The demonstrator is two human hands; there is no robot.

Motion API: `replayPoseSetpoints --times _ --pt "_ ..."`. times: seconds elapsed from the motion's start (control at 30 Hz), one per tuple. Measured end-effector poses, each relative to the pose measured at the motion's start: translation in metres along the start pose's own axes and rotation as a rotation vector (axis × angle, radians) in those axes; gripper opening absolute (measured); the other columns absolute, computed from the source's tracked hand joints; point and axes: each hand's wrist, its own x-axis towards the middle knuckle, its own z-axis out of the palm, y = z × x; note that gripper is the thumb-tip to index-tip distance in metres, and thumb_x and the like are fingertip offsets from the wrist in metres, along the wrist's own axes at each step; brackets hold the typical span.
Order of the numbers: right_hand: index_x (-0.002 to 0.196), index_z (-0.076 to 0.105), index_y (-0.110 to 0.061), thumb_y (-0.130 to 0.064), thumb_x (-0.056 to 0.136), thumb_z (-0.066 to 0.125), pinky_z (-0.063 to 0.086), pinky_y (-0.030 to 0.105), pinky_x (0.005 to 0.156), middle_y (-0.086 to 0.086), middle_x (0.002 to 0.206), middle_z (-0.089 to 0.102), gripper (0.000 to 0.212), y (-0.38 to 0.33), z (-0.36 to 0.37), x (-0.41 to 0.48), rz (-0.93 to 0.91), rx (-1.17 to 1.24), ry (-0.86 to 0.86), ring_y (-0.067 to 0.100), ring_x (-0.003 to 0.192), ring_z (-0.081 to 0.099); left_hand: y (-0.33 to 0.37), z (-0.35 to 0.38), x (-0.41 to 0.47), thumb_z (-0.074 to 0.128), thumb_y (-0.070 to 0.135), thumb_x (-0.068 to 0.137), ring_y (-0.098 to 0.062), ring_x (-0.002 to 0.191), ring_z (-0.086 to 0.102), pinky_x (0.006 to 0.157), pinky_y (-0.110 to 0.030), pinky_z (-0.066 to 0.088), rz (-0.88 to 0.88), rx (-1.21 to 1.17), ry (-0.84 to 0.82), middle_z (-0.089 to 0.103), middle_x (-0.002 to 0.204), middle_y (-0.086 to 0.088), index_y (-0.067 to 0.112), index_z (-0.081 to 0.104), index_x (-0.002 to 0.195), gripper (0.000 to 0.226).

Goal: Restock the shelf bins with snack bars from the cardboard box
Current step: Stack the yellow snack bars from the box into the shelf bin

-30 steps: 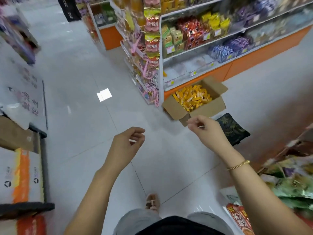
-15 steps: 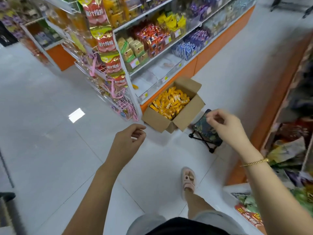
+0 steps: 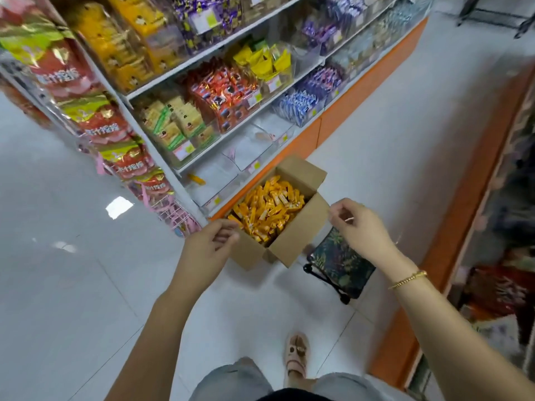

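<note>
A matt brown cardboard box [image 3: 301,229] is shown filled with glossy yellow-wrapped snack bars [image 3: 266,212]. Clear plastic shelf bins [image 3: 252,149], polished white floor tiles [image 3: 72,299], a shiny gold metal chain bracelet [image 3: 408,280] and a leaf-print cloth stool seat [image 3: 341,261] are pictured.

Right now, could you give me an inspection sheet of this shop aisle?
Surface: glossy pale tiled floor.
Job's things: open cardboard box on the floor, full of orange snack bars; the clear bottom shelf bin beside it shows one orange bar.
Clutter: leaf-patterned folding stool beside the box.
Grip: left hand and right hand hover near the box, fingers loosely curled, holding nothing.
Cables: nothing seen.
Surroundings: stocked snack shelves; hanging packets at the shelf end.
</note>
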Motion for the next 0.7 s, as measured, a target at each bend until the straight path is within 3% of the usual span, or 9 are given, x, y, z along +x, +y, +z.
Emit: replayPoseSetpoints --times 0.17,0.47,0.6,0.7 --pt "0.096 0.063 -0.018 -0.013 0.094 0.055 0.039 0.003 0.063 -0.004 0.089 0.064 0.009 0.010 -0.007 0.066 0.016 0.049 -0.025 0.008 0.079 0.057 0.010 0.023 0.047 0.062 0.014 0.089 0.012 0.083 0.057 0.068 0.000 0.042 -0.017 0.037 -0.044 0.064 0.088 0.020 0.035 0.062 0.093 0.021" --pt "0.096 0.064 -0.013 -0.007 0.092 0.055 0.040 0.007 0.066 -0.004 0.090 0.063 0.012 0.027 -0.008 0.183 -0.007 -0.019 -0.083 0.012 0.081 0.057 -0.002 0.057 0.156 0.062 0.011 0.089 0.010 0.081 0.058 0.068 0.000 0.041 -0.058 0.028 -0.026 0.065 0.088 0.017 0.026 0.064 0.099 0.018" --pt "0.090 0.063 -0.017 -0.007 0.090 0.058 0.049 0.027 0.080 -0.001 0.095 0.067 0.010 0.035 -0.007 0.249 -0.023 -0.080 -0.090 0.016 0.085 0.060 -0.012 0.072 0.216 0.062 0.014 0.089 0.007 0.082 0.058 0.069 -0.005 0.043 -0.073 0.031 -0.054 0.065 0.088 0.015 0.028 0.065 0.100 0.018" --pt "0.087 0.062 -0.014 -0.006 0.088 0.057 0.050 0.034 0.079 -0.001 0.091 0.066 0.009 0.030 -0.004 0.294 -0.046 -0.152 -0.142 0.018 0.085 0.060 -0.017 0.076 0.256 0.062 0.014 0.089 0.006 0.083 0.058 0.068 -0.006 0.044 -0.108 0.021 -0.070 0.066 0.088 0.014 0.031 0.064 0.097 0.019"
